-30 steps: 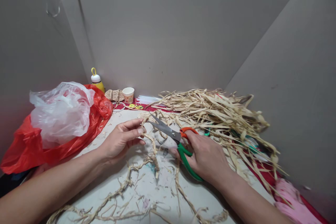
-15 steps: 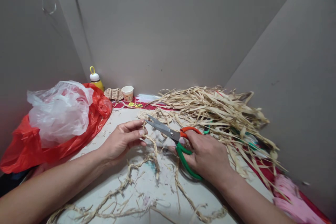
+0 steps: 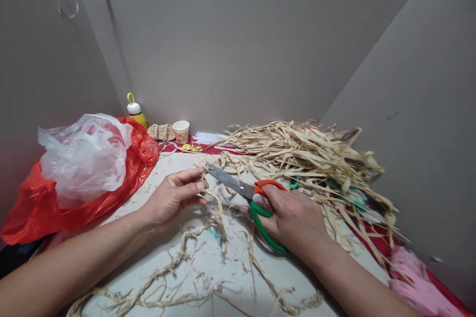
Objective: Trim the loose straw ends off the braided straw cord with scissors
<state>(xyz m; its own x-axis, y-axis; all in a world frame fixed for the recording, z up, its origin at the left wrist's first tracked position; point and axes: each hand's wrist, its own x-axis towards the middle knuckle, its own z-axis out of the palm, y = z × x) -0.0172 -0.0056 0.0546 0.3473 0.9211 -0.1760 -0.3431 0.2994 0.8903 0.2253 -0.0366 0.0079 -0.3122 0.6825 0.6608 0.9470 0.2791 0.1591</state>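
Note:
My left hand (image 3: 176,193) pinches a braided straw cord (image 3: 216,203) between thumb and fingers, above the middle of the table. From the pinch the cord hangs down to the right, its cut-looking end low over the tabletop. My right hand (image 3: 293,215) grips scissors (image 3: 266,225) with one orange and one green handle loop. Their blades point left, the tips close beside my left fingertips and the cord; the blades look nearly closed. More braided cord (image 3: 159,272) loops across the near part of the table.
Loose dry straw (image 3: 297,153) is heaped at the back right. On the left lie red and clear plastic bags (image 3: 87,158). A yellow bottle (image 3: 137,113), a paper cup (image 3: 181,131) and a coiled straw bundle (image 3: 161,132) stand along the back. Pink cloth (image 3: 416,282) lies at the right edge.
The scissor blades have come closer together, with the tips slightly nearer my left fingertips. My left hand keeps its pinch on the cord. The view has shifted slightly.

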